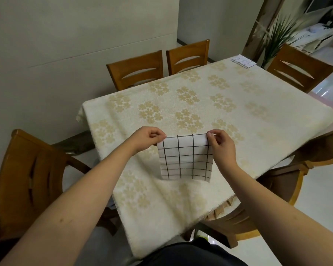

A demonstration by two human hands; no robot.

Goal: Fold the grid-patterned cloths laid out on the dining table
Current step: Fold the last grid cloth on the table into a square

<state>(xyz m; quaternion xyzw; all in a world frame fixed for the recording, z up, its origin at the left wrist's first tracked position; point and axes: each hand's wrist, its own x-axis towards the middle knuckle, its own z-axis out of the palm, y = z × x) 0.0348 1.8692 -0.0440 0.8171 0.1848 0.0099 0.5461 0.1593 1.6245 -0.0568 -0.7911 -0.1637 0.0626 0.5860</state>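
Cream tablecloth with pale gold flower clusters covers the dining table (200,96), the biggest thing in view, and four wooden chairs stand around it that I can count for certain: two (136,72) (188,56) along the far left side, one (300,68) at the far right, one (33,181) near left; curved wood at the near right may be a fifth, though I cannot tell. Two grid-patterned cloths show. One is a folded cloth (243,61) lying at the far corner of the table, apparently done. The other, the cloth in hand (186,158), hangs over the near middle of the table, its lower edge seeming to rest on the tablecloth. It looks thin, light and limp, white with black lines, already doubled into a small panel; it should drape from any point held and take a crease easily, so the top corners are the sensible hold. That is where both hands are: the left hand (149,136) pinches the upper left corner between thumb and curled fingers, and the right hand (220,144) pinches the upper right corner likewise, stretching the top edge flat between them.
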